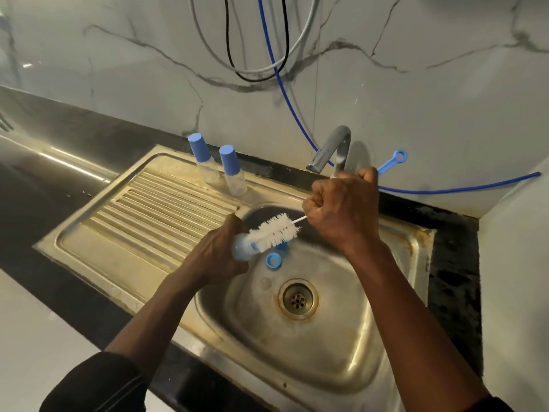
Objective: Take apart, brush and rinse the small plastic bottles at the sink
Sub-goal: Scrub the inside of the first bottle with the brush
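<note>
We see a steel sink unit (98,248) set into a black counter (74,138). At the far edge of its ribbed drainboard, the left bottle (205,162) and the right bottle (233,171) stand upright side by side, both capped. In the basin, a blue ring (272,260) lies between the near-left wall and the drain (298,298), with another blue piece (282,245) just beyond it. The tap (332,150) rises at the far rim.

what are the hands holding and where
Left hand grips the small bottle round its body; right hand grips the bottle brush by its blue handle.
</note>
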